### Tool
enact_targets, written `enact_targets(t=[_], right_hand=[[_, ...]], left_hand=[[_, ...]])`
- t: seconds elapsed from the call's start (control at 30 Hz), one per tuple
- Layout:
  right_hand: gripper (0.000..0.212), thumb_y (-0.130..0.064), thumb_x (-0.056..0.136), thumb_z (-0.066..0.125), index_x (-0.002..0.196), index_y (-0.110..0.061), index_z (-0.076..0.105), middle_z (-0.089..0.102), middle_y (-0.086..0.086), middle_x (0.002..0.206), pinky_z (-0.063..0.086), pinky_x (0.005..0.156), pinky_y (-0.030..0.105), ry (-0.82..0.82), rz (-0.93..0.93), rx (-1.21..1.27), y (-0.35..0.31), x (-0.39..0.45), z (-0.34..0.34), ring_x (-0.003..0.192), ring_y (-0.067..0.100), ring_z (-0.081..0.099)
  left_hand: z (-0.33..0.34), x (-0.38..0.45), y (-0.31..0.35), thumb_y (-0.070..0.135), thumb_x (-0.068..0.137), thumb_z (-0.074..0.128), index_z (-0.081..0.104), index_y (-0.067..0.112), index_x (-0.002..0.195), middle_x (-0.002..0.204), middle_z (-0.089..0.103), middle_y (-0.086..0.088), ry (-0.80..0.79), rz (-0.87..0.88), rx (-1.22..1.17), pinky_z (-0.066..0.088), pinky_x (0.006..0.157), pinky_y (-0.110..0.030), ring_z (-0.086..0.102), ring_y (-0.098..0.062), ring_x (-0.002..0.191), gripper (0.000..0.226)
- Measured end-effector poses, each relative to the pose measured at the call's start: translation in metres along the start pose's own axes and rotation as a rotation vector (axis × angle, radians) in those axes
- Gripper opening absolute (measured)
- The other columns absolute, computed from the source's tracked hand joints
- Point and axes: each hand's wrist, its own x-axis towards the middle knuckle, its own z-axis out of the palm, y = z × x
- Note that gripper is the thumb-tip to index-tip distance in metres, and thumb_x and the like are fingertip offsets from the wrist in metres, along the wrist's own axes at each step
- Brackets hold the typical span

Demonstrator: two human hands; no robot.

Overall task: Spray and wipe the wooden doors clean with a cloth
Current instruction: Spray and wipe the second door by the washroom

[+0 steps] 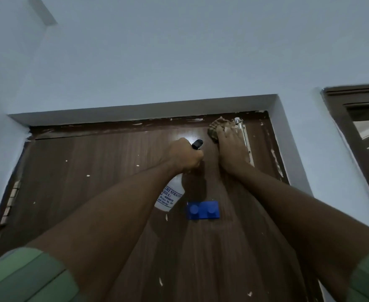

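Right hand (231, 147) pressed flat on cloth (217, 128) near door (113, 166) top (by the bolt (242, 136)); left hand (186, 155) fisted round spray bottle (170, 195).

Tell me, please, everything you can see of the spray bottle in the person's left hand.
The spray bottle has a white, plastic-looking body printed with blue lettering and a black spray head at its top. The left hand grips it around the neck, hiding the trigger. It is held up against the brown wooden door, tilted, nozzle pointing up and right toward the top of the door, its base hanging down-left, just left of a blue hook plate.
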Motion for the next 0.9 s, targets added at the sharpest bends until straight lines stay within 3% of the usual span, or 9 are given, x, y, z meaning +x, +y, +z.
enact_targets(t=[0.07,0.2,0.27,0.4,0.47,0.53,0.6,0.73,0.9], right_hand=[[0.067,-0.012,0.086,0.074,0.145,-0.011,0.043,0.049,0.022,0.147,0.024,0.126,0.047,0.000,-0.053,0.051,-0.011,-0.028,0.008,0.143,0.038,0.043],[0.058,-0.016,0.095,0.066,0.148,-0.018,0.043,0.044,0.017,0.155,0.029,0.124,0.050,-0.035,-0.290,0.089,0.017,-0.041,-0.004,0.149,0.035,0.035],[0.059,-0.005,0.092,0.066,0.147,-0.015,0.046,0.044,0.016,0.155,0.037,0.118,0.051,-0.035,-0.230,0.117,0.022,-0.016,-0.007,0.149,0.036,0.033],[0.064,0.003,0.082,0.065,0.142,-0.014,0.052,0.044,0.016,0.155,0.031,0.121,0.052,0.026,-0.045,0.223,-0.003,-0.003,0.002,0.150,0.036,0.032],[0.045,-0.014,0.090,0.055,0.135,-0.020,0.059,0.054,0.008,0.144,0.038,0.115,0.051,0.009,-0.234,0.337,-0.020,-0.022,0.001,0.140,0.028,0.043],[0.048,-0.032,0.093,0.051,0.140,-0.025,0.057,0.053,0.003,0.149,0.035,0.120,0.048,-0.123,-0.510,0.412,-0.034,-0.040,0.002,0.142,0.024,0.043],[0.054,-0.033,0.094,0.056,0.148,-0.030,0.050,0.045,0.002,0.158,0.028,0.122,0.046,-0.228,-0.668,0.345,-0.038,-0.029,0.011,0.147,0.024,0.038],[0.053,-0.024,0.098,0.063,0.149,-0.032,0.048,0.040,0.000,0.161,0.036,0.117,0.046,-0.195,-0.521,0.321,-0.061,0.010,0.021,0.145,0.027,0.038],[0.060,-0.003,0.088,0.068,0.144,-0.022,0.056,0.045,0.007,0.158,0.027,0.122,0.046,-0.093,-0.297,0.381,-0.121,0.015,0.026,0.148,0.029,0.034]], left_hand=[[0.007,0.002,0.008,0.031,0.096,0.065,0.069,0.009,0.078,0.057,0.066,-0.001,-0.003,0.002,-0.010,0.045,0.043,-0.022,0.060,-0.010,0.040,0.029],[0.018,0.002,0.017,0.034,0.096,0.065,0.072,0.009,0.081,0.059,0.068,-0.001,-0.010,0.015,0.000,0.046,0.043,-0.022,0.062,-0.009,0.042,0.030],[0.018,0.001,0.014,0.030,0.096,0.065,0.068,0.010,0.077,0.056,0.066,0.000,-0.010,0.003,0.010,0.044,0.041,-0.020,0.059,-0.007,0.039,0.028],[0.003,-0.006,-0.007,0.027,0.098,0.066,0.071,0.005,0.083,0.068,0.071,-0.011,0.032,-0.047,0.017,0.053,0.050,-0.030,0.062,-0.015,0.047,0.027],[-0.009,-0.017,-0.019,0.028,0.099,0.067,0.071,0.006,0.082,0.067,0.069,-0.009,0.072,-0.064,0.032,0.049,0.046,-0.025,0.060,-0.013,0.046,0.028],[-0.021,-0.025,-0.031,0.033,0.097,0.068,0.070,0.010,0.077,0.063,0.069,-0.006,0.097,-0.077,0.075,0.046,0.043,-0.023,0.059,-0.011,0.043,0.030],[-0.033,-0.031,-0.043,0.035,0.096,0.069,0.068,0.012,0.071,0.058,0.067,-0.004,0.120,-0.092,0.109,0.049,0.047,-0.029,0.060,-0.015,0.045,0.034],[-0.057,-0.039,-0.061,0.025,0.095,0.068,0.063,0.012,0.062,0.050,0.061,0.000,0.160,-0.134,0.151,0.051,0.046,-0.031,0.058,-0.015,0.040,0.036],[-0.084,-0.043,-0.078,0.016,0.096,0.067,0.057,0.012,0.059,0.050,0.056,-0.001,0.177,-0.102,0.165,0.044,0.036,-0.021,0.049,-0.007,0.031,0.039]])
